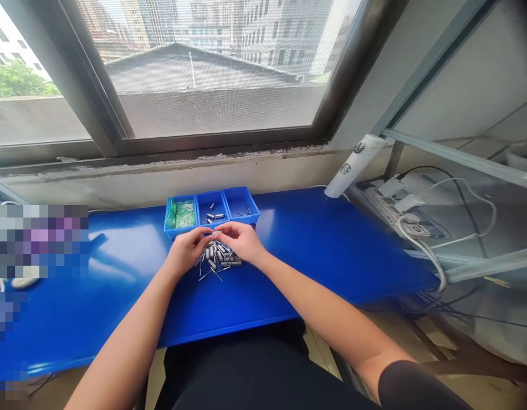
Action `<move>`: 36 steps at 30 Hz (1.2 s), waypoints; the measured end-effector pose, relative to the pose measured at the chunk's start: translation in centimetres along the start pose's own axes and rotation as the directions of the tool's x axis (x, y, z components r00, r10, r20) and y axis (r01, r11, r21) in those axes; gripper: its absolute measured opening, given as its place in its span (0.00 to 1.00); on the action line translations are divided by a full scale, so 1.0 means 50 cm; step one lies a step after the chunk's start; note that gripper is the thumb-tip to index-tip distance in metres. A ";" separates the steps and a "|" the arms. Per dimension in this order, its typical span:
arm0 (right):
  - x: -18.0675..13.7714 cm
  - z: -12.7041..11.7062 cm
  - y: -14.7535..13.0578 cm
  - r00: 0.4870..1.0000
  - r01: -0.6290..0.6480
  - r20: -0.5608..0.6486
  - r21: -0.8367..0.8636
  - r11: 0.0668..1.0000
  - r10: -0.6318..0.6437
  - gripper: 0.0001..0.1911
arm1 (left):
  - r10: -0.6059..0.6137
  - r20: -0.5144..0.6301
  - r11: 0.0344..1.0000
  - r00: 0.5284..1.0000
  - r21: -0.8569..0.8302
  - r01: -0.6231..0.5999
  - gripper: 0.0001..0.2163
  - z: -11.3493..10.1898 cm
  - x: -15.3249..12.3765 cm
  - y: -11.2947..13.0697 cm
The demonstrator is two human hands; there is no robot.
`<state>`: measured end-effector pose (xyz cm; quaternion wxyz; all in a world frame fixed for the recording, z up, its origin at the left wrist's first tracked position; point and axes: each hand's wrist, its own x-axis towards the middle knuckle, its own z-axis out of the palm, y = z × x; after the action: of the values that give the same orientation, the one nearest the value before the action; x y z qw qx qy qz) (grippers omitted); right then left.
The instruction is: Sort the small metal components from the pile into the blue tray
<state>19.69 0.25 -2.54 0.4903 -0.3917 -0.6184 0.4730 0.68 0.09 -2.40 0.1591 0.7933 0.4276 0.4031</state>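
Observation:
My left hand (187, 249) and my right hand (242, 241) meet fingertip to fingertip above a pile of small grey metal cylinders and thin pins (218, 259) on the blue table (315, 245). Both hands are pinched together on one small grey part between them, too small to name exactly. Just behind the hands stands a blue three-compartment tray (211, 211). Its left bin holds green pieces, the middle bin holds a few grey cylinders, and the right bin holds a few thin pins.
A white tube-shaped bottle (354, 165) leans at the table's back right. A power strip with plugs and white cables (406, 219) lies on a metal frame to the right. A window sill runs behind the table. A blurred patch covers the left edge.

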 end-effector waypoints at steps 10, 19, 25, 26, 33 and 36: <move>0.002 0.002 0.003 1.000 -0.028 -0.010 0.018 0.999 0.029 0.18 | -0.013 -0.022 0.999 1.000 -0.044 0.012 0.13 -0.001 -0.002 0.007; 0.000 0.001 -0.004 0.998 -0.054 0.013 -0.006 0.999 0.054 0.17 | -0.044 0.029 0.999 0.999 0.010 0.044 0.10 0.002 -0.004 0.000; 0.006 0.007 0.003 0.991 -0.134 -0.004 0.184 0.974 0.137 0.20 | -0.052 0.057 0.995 0.997 -0.086 0.057 0.12 0.005 -0.007 0.014; 0.007 0.006 0.003 0.989 -0.146 -0.007 0.192 0.970 0.150 0.21 | -0.045 0.048 0.994 0.998 -0.099 0.050 0.12 0.006 -0.006 0.016; 0.009 0.000 0.001 0.991 -0.137 0.020 0.161 0.977 0.136 0.19 | -0.031 0.030 0.997 0.999 -0.065 0.033 0.11 0.006 -0.004 0.012; 0.007 0.003 0.003 0.997 -0.082 0.013 0.145 0.986 0.081 0.18 | -0.052 0.044 0.998 0.998 -0.044 0.053 0.12 0.004 -0.004 0.003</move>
<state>19.50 0.57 -2.60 0.4957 -0.3782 -0.5675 0.5378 0.87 -0.15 -2.53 0.1966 0.7865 0.4357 0.3911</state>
